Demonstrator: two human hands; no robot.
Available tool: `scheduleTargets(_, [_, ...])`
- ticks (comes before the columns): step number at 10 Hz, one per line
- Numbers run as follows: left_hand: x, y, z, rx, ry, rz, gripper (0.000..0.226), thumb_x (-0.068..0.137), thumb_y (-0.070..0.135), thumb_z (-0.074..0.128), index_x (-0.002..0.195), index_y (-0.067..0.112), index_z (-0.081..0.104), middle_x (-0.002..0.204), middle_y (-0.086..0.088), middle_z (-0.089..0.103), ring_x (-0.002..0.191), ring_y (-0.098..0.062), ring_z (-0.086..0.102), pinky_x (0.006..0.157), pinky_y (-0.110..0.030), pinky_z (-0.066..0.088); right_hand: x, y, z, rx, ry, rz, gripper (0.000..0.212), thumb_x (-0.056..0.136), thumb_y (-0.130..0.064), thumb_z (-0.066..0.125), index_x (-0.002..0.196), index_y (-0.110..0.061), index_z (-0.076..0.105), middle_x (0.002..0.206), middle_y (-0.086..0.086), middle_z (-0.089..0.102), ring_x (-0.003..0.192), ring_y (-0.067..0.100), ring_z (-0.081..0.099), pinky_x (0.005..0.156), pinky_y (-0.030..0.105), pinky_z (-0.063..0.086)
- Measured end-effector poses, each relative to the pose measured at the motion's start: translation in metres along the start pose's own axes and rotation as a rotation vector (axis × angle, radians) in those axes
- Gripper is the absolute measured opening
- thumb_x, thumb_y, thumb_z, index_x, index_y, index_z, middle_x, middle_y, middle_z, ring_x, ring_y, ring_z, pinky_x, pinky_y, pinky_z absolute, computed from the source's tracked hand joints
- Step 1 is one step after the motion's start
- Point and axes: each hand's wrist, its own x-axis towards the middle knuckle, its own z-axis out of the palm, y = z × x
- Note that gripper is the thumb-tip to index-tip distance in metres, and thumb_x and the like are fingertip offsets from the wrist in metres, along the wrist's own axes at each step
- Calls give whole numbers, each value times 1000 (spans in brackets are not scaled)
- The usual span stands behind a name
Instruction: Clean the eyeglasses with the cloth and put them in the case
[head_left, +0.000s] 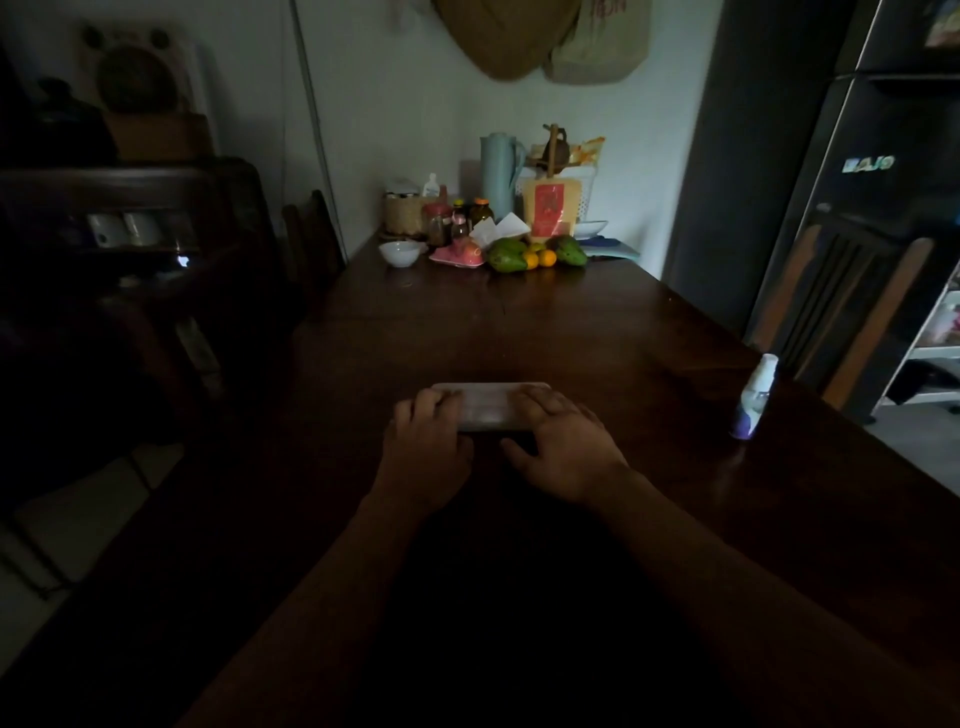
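Observation:
A pale, translucent eyeglass case (488, 406) lies flat on the dark wooden table (519, 322), lid down. My left hand (427, 441) rests on its left end, fingers over the top. My right hand (563, 444) covers its right end, with the thumb on the table in front of the case. Both hands grip the case. The room is dim. Neither eyeglasses nor cloth are visible; I cannot tell what the case holds.
A small white spray bottle with a purple label (754, 397) stands near the table's right edge. Fruit (535, 253), a white bowl (399, 253), jars and a pale blue jug (497, 174) crowd the far end. A wooden chair (852, 306) stands at the right.

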Motion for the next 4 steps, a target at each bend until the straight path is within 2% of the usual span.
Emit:
scheduleTargets(1, [0, 1, 0, -55, 5, -25, 64, 86, 36, 55, 144, 17, 39, 142, -10, 38, 119, -33, 35, 97, -45, 40, -3, 2, -1, -10, -55, 1, 79, 93, -61, 46, 158, -27, 16, 167, -4, 13, 153, 18, 11, 120, 52, 26])
scheduleTargets(2, [-1, 2, -3, -68, -28, -58, 66, 84, 39, 59, 144, 18, 39, 146, -10, 35, 121, -36, 36, 103, -45, 34, -5, 1, -12, 23, -77, 28, 77, 93, -54, 53, 157, -28, 20, 165, -5, 17, 151, 17, 15, 113, 50, 37])
scheduleTargets(3, [1, 1, -13, -92, -52, -51, 66, 78, 46, 60, 139, 29, 40, 149, 0, 29, 126, -35, 34, 109, -55, 27, 1, -1, -29, 76, -84, 5, 71, 91, -45, 58, 155, -32, 28, 161, -5, 28, 147, 23, 27, 115, 49, 35])
scheduleTargets(4, [13, 5, -33, -124, -14, -19, 68, 70, 54, 55, 136, 38, 44, 148, 5, 30, 126, -32, 35, 108, -57, 28, 11, -2, -54, 18, -61, -23, 69, 90, -42, 59, 152, -43, 30, 159, -9, 32, 144, 24, 30, 112, 51, 31])
